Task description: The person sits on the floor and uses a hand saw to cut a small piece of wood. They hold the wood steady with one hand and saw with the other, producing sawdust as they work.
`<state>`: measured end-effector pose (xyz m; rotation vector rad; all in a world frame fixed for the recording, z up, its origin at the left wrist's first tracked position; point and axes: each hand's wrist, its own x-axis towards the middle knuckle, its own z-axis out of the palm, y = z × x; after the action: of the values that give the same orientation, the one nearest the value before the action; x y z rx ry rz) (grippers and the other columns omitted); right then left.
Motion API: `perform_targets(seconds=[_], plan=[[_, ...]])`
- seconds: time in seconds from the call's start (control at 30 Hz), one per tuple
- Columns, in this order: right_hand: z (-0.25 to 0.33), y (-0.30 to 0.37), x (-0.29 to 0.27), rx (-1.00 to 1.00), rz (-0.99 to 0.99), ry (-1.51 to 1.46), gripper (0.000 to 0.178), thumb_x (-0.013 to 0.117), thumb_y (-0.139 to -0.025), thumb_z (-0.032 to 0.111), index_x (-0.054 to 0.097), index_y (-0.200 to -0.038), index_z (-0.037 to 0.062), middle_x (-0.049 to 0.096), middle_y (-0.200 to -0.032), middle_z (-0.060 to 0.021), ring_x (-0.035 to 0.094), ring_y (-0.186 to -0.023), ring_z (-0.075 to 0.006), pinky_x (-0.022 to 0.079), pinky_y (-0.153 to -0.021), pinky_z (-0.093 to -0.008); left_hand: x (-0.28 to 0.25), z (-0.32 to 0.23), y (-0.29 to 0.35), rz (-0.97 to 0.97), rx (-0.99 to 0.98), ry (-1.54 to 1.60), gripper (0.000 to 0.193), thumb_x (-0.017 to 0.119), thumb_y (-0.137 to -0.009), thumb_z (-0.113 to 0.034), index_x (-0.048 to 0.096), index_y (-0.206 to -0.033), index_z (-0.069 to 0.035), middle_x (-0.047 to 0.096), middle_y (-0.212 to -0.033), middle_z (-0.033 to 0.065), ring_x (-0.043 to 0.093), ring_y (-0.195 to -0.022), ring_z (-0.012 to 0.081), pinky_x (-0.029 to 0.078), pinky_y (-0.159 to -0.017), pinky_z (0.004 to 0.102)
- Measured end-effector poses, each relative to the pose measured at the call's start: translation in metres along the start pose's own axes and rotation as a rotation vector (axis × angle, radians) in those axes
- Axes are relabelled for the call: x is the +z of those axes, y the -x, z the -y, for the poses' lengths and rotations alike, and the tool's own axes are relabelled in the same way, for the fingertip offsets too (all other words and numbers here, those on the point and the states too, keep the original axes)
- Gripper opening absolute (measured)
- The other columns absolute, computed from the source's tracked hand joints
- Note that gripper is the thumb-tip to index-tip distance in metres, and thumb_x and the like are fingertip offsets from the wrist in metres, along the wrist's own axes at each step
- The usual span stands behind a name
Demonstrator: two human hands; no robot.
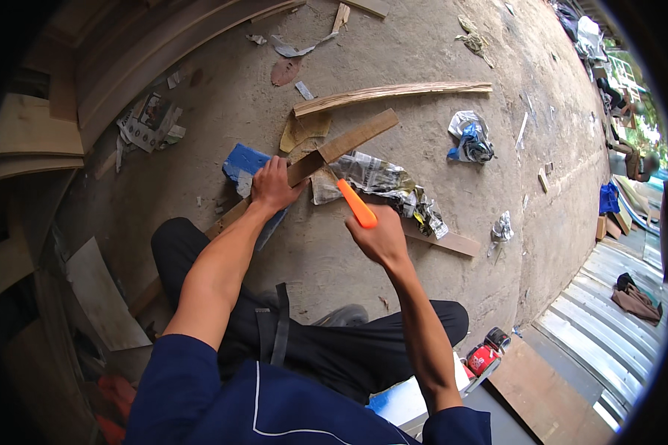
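Hands apart, the left hand [272,185] clasps a brown rectangular wooden bar [360,136], its end toward two o'clock over gritty concrete floor [330,274]; the right hand [381,235] grips one smooth orange tool handle [357,205] aimed at eleven. Crumpled newspaper [378,175], print illegible, and one splintery pale plank [397,96] lie at twelve from it.

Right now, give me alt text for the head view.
The person's left grip holds a wooden strip near a blue block; the right grip holds an orange-handled tool close by. Crumpled newspaper lies on the floor.
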<state>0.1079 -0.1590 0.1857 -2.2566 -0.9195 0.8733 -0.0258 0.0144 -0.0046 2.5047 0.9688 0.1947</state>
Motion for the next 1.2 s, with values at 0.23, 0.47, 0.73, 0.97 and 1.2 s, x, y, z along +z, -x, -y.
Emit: perform_targets(seconds=[0.23, 0.47, 0.73, 0.97, 1.2], plan=[[-0.012, 0.007, -0.007, -0.061, -0.005, 0.024, 0.030, 0.064, -0.075, 0.025, 0.058, -0.068, -0.0038, 0.056, -0.060, -0.0230, 0.056, -0.056, -0.0406, 0.046, -0.058, -0.0436, -0.001, 0.001, -0.003, 0.000, 0.011, -0.011, 0.053, 0.075, -0.074, -0.046, 0.054, -0.097, -0.004, 0.054, -0.098, 0.0121, 0.057, -0.095, 0.0301, 0.047, -0.078, 0.0419], [0.000, 0.035, -0.019, -0.029, 0.048, 0.009, 0.030, 0.065, -0.075, 0.025, 0.059, -0.070, -0.0042, 0.057, -0.062, -0.0240, 0.057, -0.057, -0.0417, 0.047, -0.059, -0.0426, -0.004, 0.011, 0.006, 0.012, -0.014, -0.013, 0.053, 0.076, -0.074, -0.046, 0.054, -0.097, -0.004, 0.054, -0.096, 0.0119, 0.057, -0.094, 0.0297, 0.047, -0.078, 0.0417], [-0.006, -0.004, 0.000, 0.048, 0.022, -0.071, 0.030, 0.066, -0.076, 0.023, 0.057, -0.067, -0.0044, 0.055, -0.059, -0.0228, 0.056, -0.053, -0.0390, 0.046, -0.056, -0.0424, 0.001, 0.003, -0.004, -0.005, 0.008, -0.015, 0.054, 0.075, -0.075, -0.048, 0.055, -0.100, -0.004, 0.056, -0.096, 0.0124, 0.059, -0.094, 0.0309, 0.048, -0.077, 0.0428], [-0.011, 0.053, -0.015, 0.055, 0.020, -0.073, 0.031, 0.066, -0.075, 0.024, 0.057, -0.067, -0.0043, 0.055, -0.059, -0.0226, 0.057, -0.055, -0.0398, 0.046, -0.056, -0.0428, -0.002, 0.008, -0.003, -0.039, 0.028, -0.002, 0.052, 0.075, -0.075, -0.046, 0.054, -0.097, -0.004, 0.054, -0.097, 0.0117, 0.058, -0.095, 0.0299, 0.047, -0.076, 0.0429], [0.003, 0.009, -0.004, 0.052, 0.010, -0.034, 0.029, 0.065, -0.076, 0.023, 0.060, -0.070, -0.0047, 0.056, -0.059, -0.0225, 0.057, -0.054, -0.0391, 0.047, -0.057, -0.0411, 0.000, 0.005, -0.001, -0.026, 0.007, -0.005, 0.053, 0.075, -0.075, -0.046, 0.054, -0.098, -0.004, 0.054, -0.097, 0.0117, 0.057, -0.095, 0.0304, 0.047, -0.077, 0.0429]])
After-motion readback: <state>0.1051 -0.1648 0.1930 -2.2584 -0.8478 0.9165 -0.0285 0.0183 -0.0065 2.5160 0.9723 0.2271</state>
